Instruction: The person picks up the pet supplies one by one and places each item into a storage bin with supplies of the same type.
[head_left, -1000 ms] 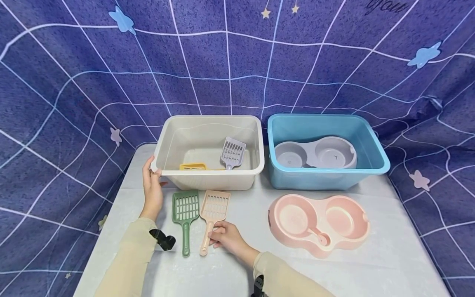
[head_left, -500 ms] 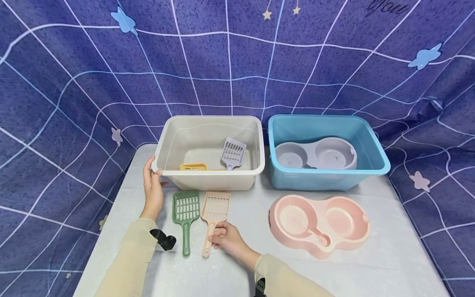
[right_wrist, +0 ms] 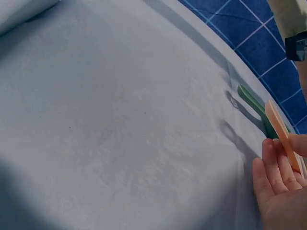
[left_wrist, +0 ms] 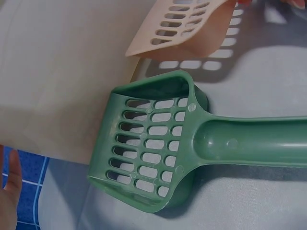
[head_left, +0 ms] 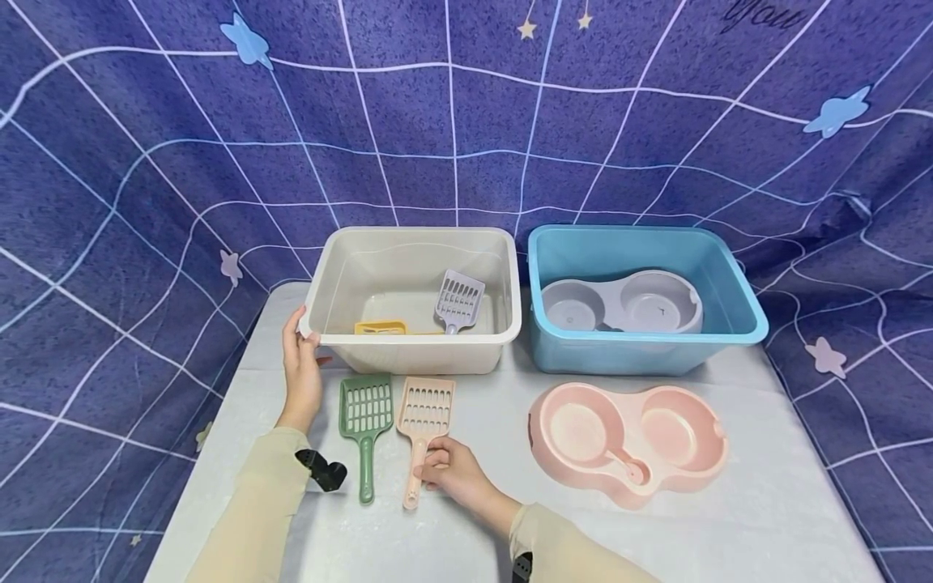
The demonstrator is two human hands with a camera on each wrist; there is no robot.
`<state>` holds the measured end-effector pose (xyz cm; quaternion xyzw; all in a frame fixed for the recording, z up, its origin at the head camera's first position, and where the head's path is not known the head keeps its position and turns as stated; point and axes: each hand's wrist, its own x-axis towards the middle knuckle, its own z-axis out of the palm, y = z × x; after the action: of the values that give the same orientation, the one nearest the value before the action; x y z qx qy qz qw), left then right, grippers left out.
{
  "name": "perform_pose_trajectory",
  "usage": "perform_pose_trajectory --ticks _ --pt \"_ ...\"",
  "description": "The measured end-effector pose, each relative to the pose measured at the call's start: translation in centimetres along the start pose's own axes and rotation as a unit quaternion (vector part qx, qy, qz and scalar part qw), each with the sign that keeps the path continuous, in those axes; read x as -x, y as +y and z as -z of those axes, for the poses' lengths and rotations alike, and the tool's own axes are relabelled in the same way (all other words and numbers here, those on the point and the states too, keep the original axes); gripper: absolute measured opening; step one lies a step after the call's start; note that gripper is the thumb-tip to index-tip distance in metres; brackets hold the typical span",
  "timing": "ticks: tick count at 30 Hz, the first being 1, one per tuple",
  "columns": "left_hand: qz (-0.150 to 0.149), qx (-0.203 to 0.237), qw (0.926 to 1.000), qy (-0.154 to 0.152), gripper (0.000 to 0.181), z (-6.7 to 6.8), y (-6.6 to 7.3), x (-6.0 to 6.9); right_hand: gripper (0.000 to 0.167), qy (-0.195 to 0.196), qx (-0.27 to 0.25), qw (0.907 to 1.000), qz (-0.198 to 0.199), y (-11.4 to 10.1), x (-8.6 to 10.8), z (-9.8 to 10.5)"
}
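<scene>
My right hand point(head_left: 457, 474) pinches the handle of a pale pink litter scoop point(head_left: 426, 407) between thumb and fingers. The scoop is raised off the table, its slotted shadow falling below it in the left wrist view. Beside it on the left, a green litter scoop point(left_wrist: 148, 143) lies slots up with its handle toward me. My left hand point(head_left: 300, 372) holds the front left corner of a beige litter box point(head_left: 415, 352), fingers at the rim and thumb below it. Inside that box are a lilac scoop point(head_left: 461, 300) and a yellow scoop point(head_left: 381, 327), partly hidden by the front wall.
A blue litter box point(head_left: 612, 354) stands right of the beige one, with a grey double pet bowl point(head_left: 614, 300) in it. In front lies a pink double bowl point(head_left: 630, 405). White cloth covers the table point(head_left: 481, 405); a blue curtain point(head_left: 481, 113) hangs behind.
The pink scoop has shifted slightly right in my right hand, and its handle end has come a little toward me. My left hand stays at the box corner.
</scene>
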<state>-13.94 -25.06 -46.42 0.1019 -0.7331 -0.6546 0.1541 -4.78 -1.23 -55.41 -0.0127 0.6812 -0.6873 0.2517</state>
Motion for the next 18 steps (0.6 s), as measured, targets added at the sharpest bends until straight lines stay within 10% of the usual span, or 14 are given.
perform_pose_trajectory --ticks 18 --pt "-0.001 0.005 1.0 0.0 0.055 0.0 -0.2 -0.1 0.038 -0.03 -0.017 0.9993 0.014 -1.4 1.3 1.1"
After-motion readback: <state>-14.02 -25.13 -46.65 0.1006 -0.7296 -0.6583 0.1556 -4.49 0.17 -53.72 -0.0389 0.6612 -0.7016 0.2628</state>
